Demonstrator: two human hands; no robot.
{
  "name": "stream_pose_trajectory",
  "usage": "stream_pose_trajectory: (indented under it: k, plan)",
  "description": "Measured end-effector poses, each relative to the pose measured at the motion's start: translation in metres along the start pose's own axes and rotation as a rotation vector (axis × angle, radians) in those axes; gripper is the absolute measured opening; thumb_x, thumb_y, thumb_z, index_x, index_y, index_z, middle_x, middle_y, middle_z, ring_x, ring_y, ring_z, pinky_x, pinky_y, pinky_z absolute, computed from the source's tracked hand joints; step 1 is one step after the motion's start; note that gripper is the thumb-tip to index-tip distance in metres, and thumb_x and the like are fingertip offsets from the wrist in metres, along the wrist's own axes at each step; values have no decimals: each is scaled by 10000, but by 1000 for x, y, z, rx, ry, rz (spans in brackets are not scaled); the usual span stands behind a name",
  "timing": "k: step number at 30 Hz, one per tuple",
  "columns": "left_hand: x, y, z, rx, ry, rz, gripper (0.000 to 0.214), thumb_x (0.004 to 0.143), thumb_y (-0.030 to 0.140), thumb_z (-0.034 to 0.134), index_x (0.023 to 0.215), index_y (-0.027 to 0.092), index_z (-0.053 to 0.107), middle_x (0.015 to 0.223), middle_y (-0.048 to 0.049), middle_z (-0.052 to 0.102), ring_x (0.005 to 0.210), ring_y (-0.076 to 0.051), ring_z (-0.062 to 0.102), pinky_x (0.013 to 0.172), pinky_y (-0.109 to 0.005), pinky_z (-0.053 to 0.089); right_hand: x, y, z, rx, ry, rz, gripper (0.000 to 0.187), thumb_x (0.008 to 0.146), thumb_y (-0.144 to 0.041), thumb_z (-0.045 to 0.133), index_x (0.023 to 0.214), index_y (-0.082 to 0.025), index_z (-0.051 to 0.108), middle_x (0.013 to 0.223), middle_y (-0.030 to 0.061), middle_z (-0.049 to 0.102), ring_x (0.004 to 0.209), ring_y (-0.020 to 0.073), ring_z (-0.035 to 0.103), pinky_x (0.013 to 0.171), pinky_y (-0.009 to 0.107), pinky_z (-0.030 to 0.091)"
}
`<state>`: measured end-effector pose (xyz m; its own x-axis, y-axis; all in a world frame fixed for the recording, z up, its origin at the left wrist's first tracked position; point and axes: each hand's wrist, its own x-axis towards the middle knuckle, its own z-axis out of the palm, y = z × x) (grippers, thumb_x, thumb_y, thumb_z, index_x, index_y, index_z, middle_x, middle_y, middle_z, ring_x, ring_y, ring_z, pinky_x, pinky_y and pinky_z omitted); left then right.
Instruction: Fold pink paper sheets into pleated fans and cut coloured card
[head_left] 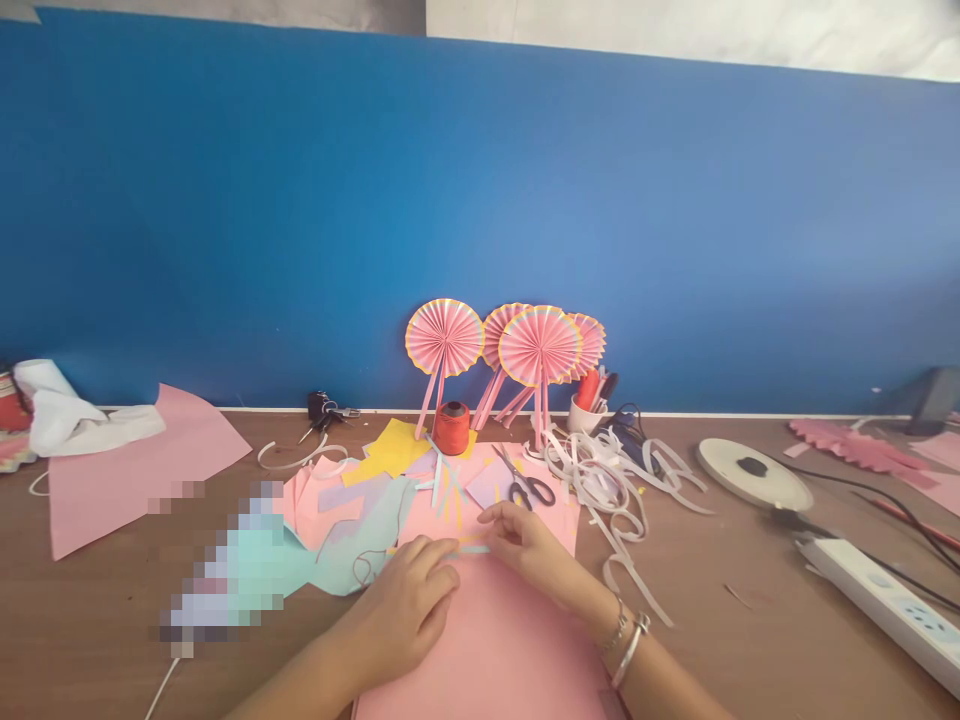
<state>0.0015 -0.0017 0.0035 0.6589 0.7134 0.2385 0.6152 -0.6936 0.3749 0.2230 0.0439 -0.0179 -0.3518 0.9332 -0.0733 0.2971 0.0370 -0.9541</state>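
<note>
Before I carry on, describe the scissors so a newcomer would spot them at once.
From the blue partition, drop to the pleated pink fans before it. Below them, just beyond the right hand, lie the scissors, loops toward the hand. Those dark loops set them apart from the pale curled strips to their right.

Sheet (487, 640) in front, scissors (525, 482) behind, fans (540, 345) farther back, power strip (881, 600) right

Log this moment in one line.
left hand: over pink sheet, by blue strip | right hand: near strip | beyond hands: scissors, red spool | back: pink fans
</note>
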Motion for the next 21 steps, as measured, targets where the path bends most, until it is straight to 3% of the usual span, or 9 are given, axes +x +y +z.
stream_pose_trajectory:
  k: [21]
  plan:
    - [1, 2, -3, 9, 10, 10, 223, 821, 60, 389, 874, 197, 558, 1237, -75, 525, 977, -215, 486, 838, -392, 463, -2, -8, 5, -157, 35, 7, 241, 738, -96, 458, 953, -168, 542, 618, -62, 437, 562, 95, 422, 535, 216, 313]
